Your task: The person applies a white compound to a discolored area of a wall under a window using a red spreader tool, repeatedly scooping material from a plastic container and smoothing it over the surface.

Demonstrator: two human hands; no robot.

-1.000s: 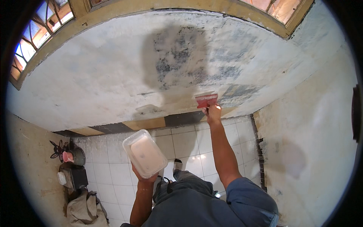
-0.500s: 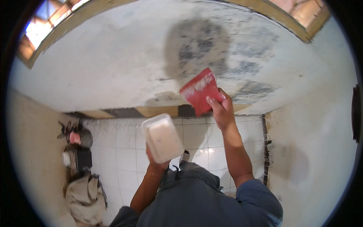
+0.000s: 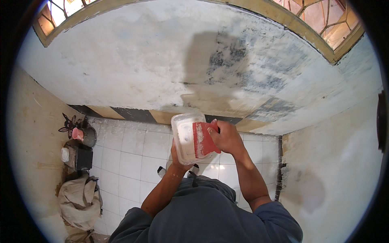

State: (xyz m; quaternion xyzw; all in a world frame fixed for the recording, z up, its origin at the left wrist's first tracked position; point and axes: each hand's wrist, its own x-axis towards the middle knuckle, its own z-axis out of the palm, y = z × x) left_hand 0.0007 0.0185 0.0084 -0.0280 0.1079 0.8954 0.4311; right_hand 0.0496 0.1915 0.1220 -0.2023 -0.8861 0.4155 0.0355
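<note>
My left hand (image 3: 177,158) grips a clear plastic tub (image 3: 182,137) of white paste from the left and below, in front of my body. My right hand (image 3: 225,137) is closed on a red flat scraper (image 3: 204,143), whose paste-smeared blade lies over the right half of the tub; whether it touches the paste I cannot tell. Ahead of me is a white-coated wall (image 3: 129,60) with dark patchy areas and my shadow on its right part.
Wooden-framed windows (image 3: 338,48) top the wall, above a striped lower band (image 3: 131,114). Side walls (image 3: 324,170) flank a white tiled floor (image 3: 129,154). At left sit a bucket (image 3: 90,137) with a pink dipper (image 3: 77,133), a dark box (image 3: 83,158) and a crumpled beige sack (image 3: 81,198).
My right hand has brought the red scraper down from near the wall onto the tub. My left hand has moved the tub up and rightward in the picture. My feet now show side by side.
</note>
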